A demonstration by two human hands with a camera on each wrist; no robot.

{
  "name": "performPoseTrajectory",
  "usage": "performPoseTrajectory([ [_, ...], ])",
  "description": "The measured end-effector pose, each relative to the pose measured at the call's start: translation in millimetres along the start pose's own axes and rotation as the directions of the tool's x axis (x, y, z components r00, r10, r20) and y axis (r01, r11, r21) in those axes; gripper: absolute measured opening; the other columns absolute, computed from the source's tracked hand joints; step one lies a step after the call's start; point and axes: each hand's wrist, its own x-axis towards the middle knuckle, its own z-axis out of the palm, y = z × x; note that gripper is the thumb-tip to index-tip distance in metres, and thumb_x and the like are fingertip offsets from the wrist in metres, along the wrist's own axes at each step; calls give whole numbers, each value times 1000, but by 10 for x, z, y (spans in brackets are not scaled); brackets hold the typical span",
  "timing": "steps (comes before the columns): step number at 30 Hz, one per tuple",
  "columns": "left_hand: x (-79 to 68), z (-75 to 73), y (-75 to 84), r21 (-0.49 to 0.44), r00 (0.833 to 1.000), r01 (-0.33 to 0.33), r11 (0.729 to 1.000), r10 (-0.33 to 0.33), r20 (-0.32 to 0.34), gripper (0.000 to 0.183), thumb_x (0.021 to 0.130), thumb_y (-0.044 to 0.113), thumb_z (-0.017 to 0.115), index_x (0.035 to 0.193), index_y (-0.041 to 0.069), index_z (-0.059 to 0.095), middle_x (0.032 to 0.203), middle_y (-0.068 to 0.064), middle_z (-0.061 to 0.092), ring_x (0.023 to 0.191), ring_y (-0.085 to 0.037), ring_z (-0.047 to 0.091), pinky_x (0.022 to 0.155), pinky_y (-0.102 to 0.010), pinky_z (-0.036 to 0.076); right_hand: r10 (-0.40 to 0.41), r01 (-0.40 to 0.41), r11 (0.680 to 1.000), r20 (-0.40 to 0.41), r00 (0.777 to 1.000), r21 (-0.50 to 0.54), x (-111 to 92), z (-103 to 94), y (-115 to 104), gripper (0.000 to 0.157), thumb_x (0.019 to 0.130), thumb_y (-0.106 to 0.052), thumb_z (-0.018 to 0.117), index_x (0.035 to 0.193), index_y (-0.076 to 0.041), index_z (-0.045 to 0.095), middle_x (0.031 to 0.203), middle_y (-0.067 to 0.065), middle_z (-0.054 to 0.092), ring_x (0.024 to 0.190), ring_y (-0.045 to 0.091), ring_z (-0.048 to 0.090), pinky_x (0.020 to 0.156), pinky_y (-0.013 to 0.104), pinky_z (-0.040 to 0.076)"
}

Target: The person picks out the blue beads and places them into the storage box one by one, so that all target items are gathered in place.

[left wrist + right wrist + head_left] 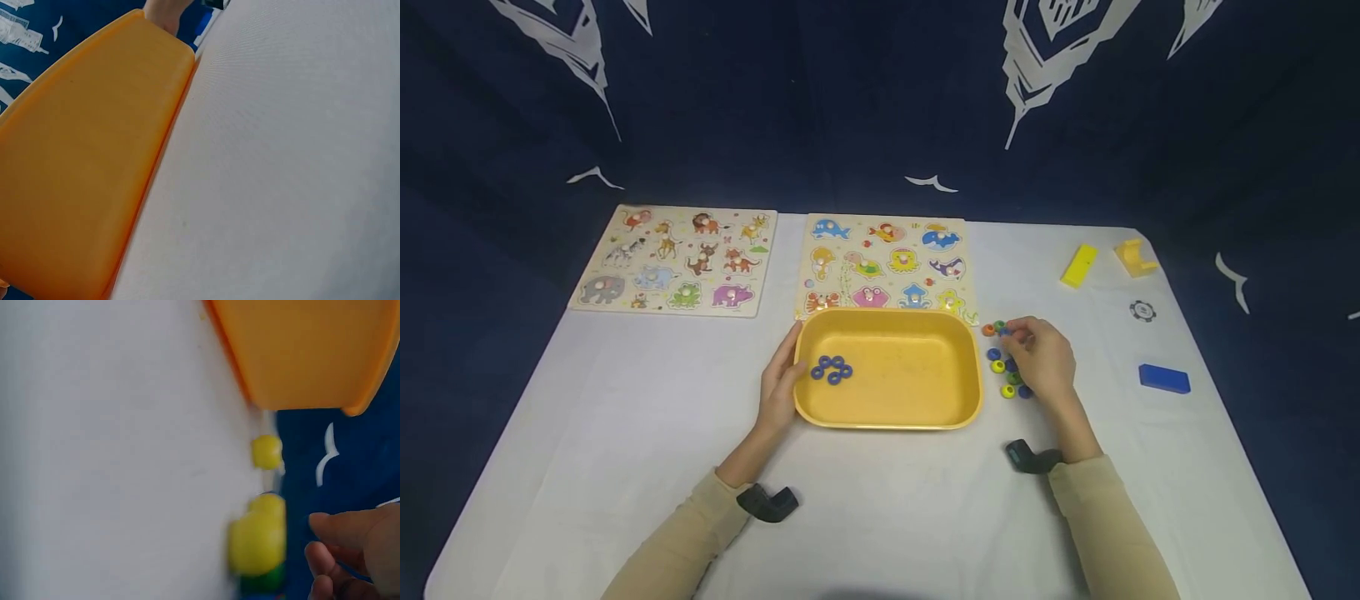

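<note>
A yellow-orange plastic tray (895, 417) stands in the middle of the table, with several blue ring beads (834, 378) lying together at its left end. My left hand (778, 387) grips the tray's left side, thumb over the rim and fingers along the outside. To the right of the tray, my right hand (1043, 358) pinches a blue bead (1004, 332) between thumb and forefinger. Loose beads in yellow (997, 367), blue, green and orange (988, 330) lie under and beside that hand. In the right wrist view, yellow beads (257, 544) appear blurred near the fingers.
Behind the tray lies a sea-animal peg puzzle (880, 258), its front edge overlapped by the tray. A land-animal puzzle (673, 262) lies at the left. On the right are a yellow block (1078, 266), a yellow curved piece (1135, 258), a round chip (1142, 311) and a blue block (1164, 378).
</note>
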Motion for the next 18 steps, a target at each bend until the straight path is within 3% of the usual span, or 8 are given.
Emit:
performPoseTrajectory([
  [4,-6,-7,34,26,1000,-7,1000,8,-6,53,86,-9,32,137,-7,22,145,-22,18,134,-25,18,109,-20,21,-119,122,985,-37,992,119,-58,-119,-345,22,82,-22,62,100,-8,60,76,2,57,64,17,46,44,28,40],
  [8,-3,-8,58,53,1000,-19,998,20,-12,52,86,-10,32,137,-8,22,144,-23,19,134,-26,17,109,-16,20,-275,261,939,33,961,225,-130,-122,-790,19,82,-22,62,98,-11,61,77,1,57,64,15,45,47,21,38],
  [12,5,-1,54,57,1000,-19,998,20,-14,52,86,-10,32,136,-9,22,144,-24,19,134,-27,17,108,-15,20,-352,305,922,187,917,239,-172,106,-1128,15,82,-25,62,94,-17,61,76,-6,57,62,11,45,50,21,39],
  [18,8,1,5,52,1000,-15,999,15,-4,52,86,-9,33,137,-6,23,144,-22,19,135,-24,18,109,-16,20,-361,336,933,378,853,132,-206,531,-1380,12,81,-26,62,91,-20,61,74,-10,55,64,7,48,54,21,41],
])
